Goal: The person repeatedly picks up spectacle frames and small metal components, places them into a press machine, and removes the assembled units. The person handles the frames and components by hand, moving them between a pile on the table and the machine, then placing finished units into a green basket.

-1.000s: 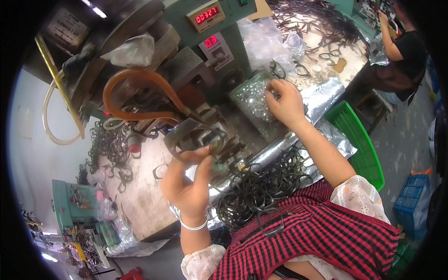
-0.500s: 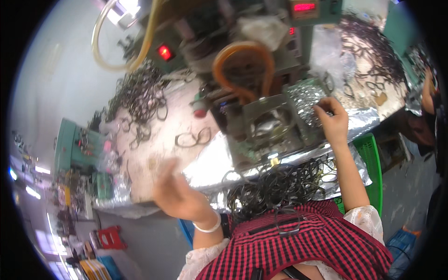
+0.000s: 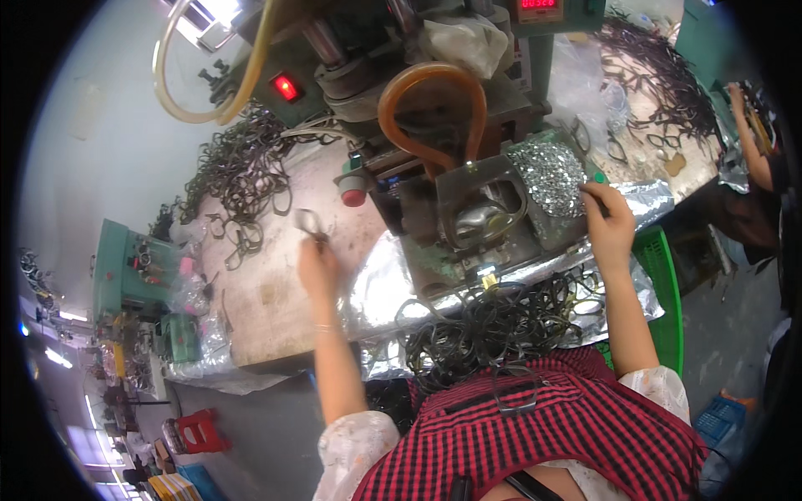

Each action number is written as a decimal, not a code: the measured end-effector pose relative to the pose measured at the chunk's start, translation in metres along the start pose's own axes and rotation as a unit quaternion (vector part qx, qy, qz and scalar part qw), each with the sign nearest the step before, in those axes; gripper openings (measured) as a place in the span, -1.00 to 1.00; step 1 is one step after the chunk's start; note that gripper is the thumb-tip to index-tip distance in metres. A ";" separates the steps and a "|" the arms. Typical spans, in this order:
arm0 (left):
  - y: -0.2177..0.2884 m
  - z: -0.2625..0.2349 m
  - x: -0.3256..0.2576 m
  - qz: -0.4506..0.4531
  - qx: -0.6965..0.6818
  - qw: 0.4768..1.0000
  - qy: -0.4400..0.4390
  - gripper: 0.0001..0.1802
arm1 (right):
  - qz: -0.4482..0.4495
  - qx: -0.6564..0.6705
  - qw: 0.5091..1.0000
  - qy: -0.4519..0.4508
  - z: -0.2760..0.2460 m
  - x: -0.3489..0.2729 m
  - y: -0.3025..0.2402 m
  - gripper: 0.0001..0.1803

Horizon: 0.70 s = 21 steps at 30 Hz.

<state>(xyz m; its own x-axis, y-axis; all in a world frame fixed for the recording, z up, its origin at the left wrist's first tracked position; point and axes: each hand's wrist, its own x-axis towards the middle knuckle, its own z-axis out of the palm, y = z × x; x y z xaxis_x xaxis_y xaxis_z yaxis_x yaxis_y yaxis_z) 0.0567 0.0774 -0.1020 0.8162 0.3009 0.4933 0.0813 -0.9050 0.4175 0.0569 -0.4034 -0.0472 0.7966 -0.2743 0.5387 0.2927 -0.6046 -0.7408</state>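
**Both hands out at the press: left on a frame piece, right at the tray of small parts**

I am looking down on a big green machine [image 3: 434, 92] that is filling the far middle of the view, with an orange hose [image 3: 430, 83] looping over its front and a metal die block [image 3: 480, 209] sitting at its near side. It is standing on a pale table [image 3: 267, 292] that is partly covered in silver foil [image 3: 376, 284]. A dark heap of eyeglass frames [image 3: 493, 326] is lying on the foil at the near edge, just in front of my red checked apron [image 3: 551, 434], and another tangle of frames [image 3: 242, 167] is spreading over the far left of the table.

My left hand [image 3: 317, 267] is reaching out over the table left of the machine, fingers pinching a small dark frame piece [image 3: 309, 224]. My right hand [image 3: 608, 221] is curling closed at the near right edge of a tray of glittering small parts [image 3: 551, 177] beside the die block; I cannot tell what it is gripping.
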 end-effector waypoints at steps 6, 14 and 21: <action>-0.072 0.011 0.126 -0.182 -0.203 0.952 -0.138 -0.75 | 0.049 0.099 0.992 -0.054 -0.030 -0.004 -0.061 -0.79; -0.153 0.060 0.133 0.024 0.110 0.977 -0.181 -0.77 | -0.027 0.234 0.966 -0.104 0.046 0.023 -0.108 -0.69; 0.019 -0.062 0.016 -0.112 -0.288 0.936 -0.167 -0.81 | 0.103 0.416 0.893 -0.137 0.059 0.006 -0.124 -0.54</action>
<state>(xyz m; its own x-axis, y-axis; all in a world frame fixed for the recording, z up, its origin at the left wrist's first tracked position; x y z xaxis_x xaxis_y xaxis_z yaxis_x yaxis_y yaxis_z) 0.0358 0.0837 -0.0389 0.9569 0.2657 0.1177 0.0285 -0.4890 0.8718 0.0562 -0.2865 0.0238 0.9453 -0.0529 0.3219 0.3251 0.2341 -0.9162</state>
